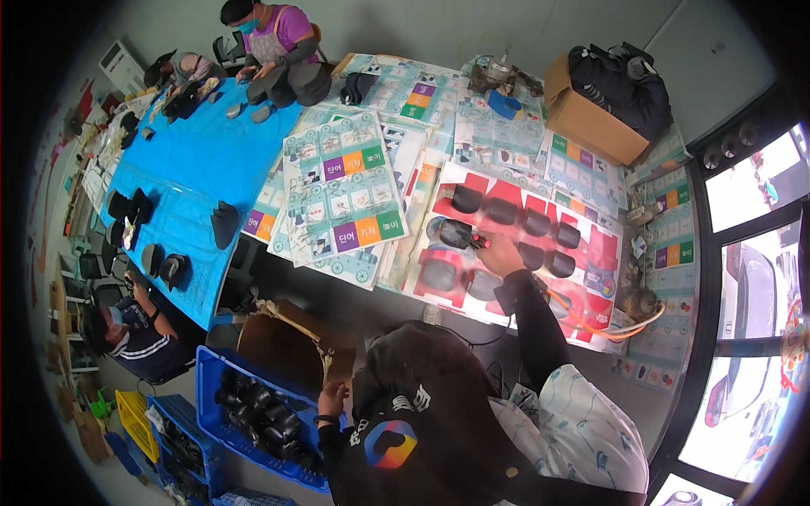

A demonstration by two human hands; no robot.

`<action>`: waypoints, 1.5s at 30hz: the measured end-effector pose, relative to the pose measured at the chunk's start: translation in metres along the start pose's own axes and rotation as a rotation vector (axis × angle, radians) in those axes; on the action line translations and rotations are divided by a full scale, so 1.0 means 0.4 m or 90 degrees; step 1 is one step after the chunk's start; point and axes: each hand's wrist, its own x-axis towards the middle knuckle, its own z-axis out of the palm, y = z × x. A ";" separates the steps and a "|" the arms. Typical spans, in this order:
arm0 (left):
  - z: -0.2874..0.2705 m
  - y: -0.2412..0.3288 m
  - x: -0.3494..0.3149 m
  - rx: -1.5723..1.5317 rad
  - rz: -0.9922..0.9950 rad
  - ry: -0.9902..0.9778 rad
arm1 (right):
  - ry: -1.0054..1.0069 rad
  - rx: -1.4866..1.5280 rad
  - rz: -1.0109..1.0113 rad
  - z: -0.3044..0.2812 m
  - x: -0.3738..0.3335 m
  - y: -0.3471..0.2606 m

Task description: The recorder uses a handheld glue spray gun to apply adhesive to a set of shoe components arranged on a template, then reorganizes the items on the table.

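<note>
My right hand reaches over the table and grips a small tool with a red-orange part, which looks like a spray gun. Its tip is at a shiny black curved piece. Around it, several dark rounded pieces lie in rows on a red and white sheet; some look duller and greyer. An orange hose trails from near my right wrist across the sheet. My left hand hangs low at my side, fingers loosely bent, beside a pale worn rod, with nothing visible in it.
A blue crate of black pieces stands at lower left. Printed sheets cover the table; an open cardboard box of black items sits far right. Co-workers sit around a blue-covered table. Glass doors are at right.
</note>
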 end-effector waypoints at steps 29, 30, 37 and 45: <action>0.013 0.055 -0.039 0.058 -0.004 0.006 | 0.011 -0.063 0.051 -0.023 -0.002 0.057; 0.015 0.064 -0.037 0.059 -0.003 0.004 | -0.002 -0.039 0.046 -0.025 0.000 0.072; 0.026 0.085 -0.050 0.094 -0.005 0.006 | 0.021 -0.049 0.102 -0.035 -0.007 0.043; 0.040 0.088 -0.045 0.110 0.040 0.009 | -0.001 0.057 0.038 0.011 0.005 0.030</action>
